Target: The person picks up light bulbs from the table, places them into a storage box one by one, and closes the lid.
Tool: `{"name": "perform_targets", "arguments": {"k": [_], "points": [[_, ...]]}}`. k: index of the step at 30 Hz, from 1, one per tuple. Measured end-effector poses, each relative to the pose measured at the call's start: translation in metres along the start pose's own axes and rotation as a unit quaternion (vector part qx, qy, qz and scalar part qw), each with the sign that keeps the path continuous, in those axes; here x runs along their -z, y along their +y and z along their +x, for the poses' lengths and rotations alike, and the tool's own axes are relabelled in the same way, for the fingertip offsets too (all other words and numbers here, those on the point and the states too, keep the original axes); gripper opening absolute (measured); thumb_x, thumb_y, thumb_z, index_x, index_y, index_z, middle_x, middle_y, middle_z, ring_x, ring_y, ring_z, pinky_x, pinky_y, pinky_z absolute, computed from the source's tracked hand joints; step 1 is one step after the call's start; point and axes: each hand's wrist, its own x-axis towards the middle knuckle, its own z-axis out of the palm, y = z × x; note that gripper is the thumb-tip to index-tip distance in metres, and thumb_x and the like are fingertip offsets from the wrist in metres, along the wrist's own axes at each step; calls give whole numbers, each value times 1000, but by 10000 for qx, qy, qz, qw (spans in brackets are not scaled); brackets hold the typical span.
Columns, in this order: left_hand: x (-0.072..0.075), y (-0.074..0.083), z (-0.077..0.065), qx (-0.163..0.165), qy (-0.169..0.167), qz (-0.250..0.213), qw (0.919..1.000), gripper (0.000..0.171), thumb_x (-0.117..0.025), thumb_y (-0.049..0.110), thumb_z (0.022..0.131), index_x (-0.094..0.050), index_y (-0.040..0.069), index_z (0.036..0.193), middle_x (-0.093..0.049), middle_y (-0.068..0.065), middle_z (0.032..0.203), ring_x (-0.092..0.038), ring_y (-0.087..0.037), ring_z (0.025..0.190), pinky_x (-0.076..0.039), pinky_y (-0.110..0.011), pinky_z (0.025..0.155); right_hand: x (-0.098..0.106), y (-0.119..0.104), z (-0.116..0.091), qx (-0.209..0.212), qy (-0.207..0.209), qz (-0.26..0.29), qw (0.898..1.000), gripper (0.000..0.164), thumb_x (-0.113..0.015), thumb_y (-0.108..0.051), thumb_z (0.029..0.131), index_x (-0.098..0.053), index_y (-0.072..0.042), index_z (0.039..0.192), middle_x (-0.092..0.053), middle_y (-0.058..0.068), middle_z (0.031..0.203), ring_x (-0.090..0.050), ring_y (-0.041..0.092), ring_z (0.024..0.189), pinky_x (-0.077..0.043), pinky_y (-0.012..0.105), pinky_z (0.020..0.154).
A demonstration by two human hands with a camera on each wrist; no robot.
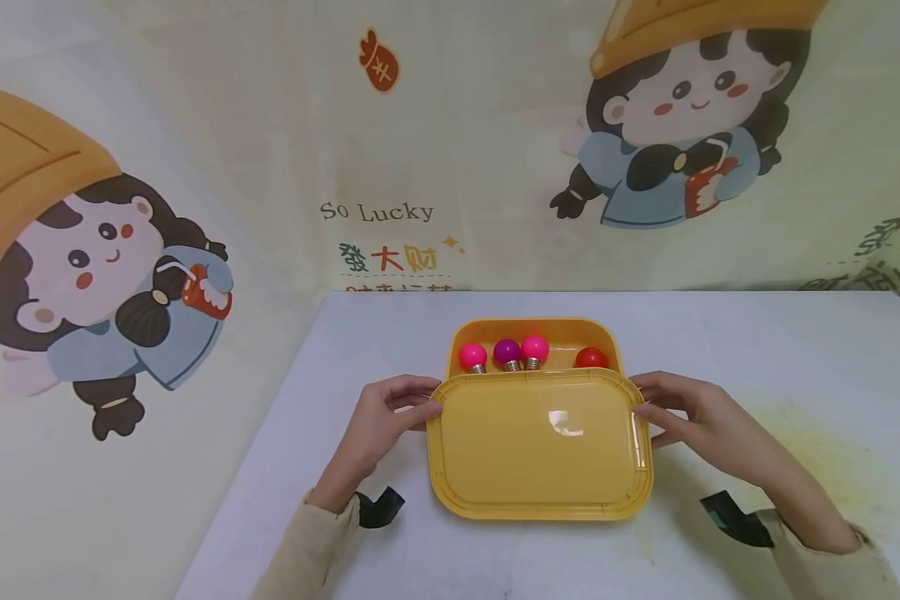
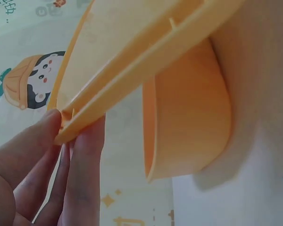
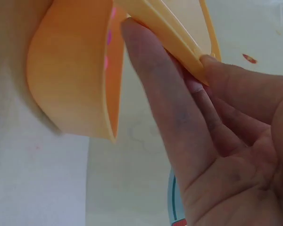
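A yellow lid (image 1: 536,450) is held by both hands above a deeper yellow box (image 1: 555,332), covering its near part. My left hand (image 1: 390,412) pinches the lid's left edge between thumb and fingers. On the opposite edge my right hand (image 1: 693,417) pinches it the same way. In both wrist views the lid slants over the box wall (image 2: 191,117), and a gap shows at the far end. Inside the box lie a pink bulb (image 1: 473,357), a purple bulb (image 1: 507,352), another pink bulb (image 1: 535,347) and a red round object (image 1: 591,358). The box's near part is hidden.
The box stands on a white table (image 1: 375,333). Behind it hangs a printed cloth (image 1: 495,125) with cartoon figures and lettering. A black strap (image 1: 381,508) sticks out from the left sleeve and another black strap (image 1: 737,518) from the right.
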Motion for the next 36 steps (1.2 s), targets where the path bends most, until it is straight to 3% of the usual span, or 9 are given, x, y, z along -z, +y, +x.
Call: {"name": "perform_targets", "arguments": {"k": [8,15,18,24,36], "points": [[-7,-3,5,103,-125,-232,9996,42,-81,18,84,-68,7,122,-71,-13,111,-72,-23,97,-63,-39,79,7,-2,3,-33,289,-308,9991,34,-62,-5,96,-59,1,130,-67,17,114,-69,5,92,-62,28,63],[-11,-5,9,155,-50,-298,9994,47,-80,12,84,-64,4,127,-70,-16,108,-71,-23,94,-63,-39,76,11,-2,4,64,701,-525,9961,33,-62,-3,96,-59,0,129,-69,-1,109,-69,3,89,-62,28,62],[-12,-3,11,133,20,-216,9997,43,-79,11,84,-65,4,125,-70,-15,106,-71,-23,93,-63,-39,74,13,-3,6,17,731,-479,9962,33,-62,-4,97,-59,-1,130,-68,-7,108,-68,3,90,-63,29,63],[-9,2,17,110,201,-176,9996,40,-79,9,84,-67,6,122,-70,-14,106,-72,-23,93,-62,-45,76,16,-2,9,46,691,-220,9974,33,-62,-2,96,-58,-1,129,-68,-7,108,-68,4,93,-63,33,65],[3,18,28,-388,334,-66,9987,37,-79,10,85,-68,5,120,-70,-15,106,-72,-23,94,-63,-38,73,24,-14,20,150,830,-684,9941,36,-69,-4,92,-61,-5,127,-67,-8,110,-68,5,95,-62,28,66]]}}
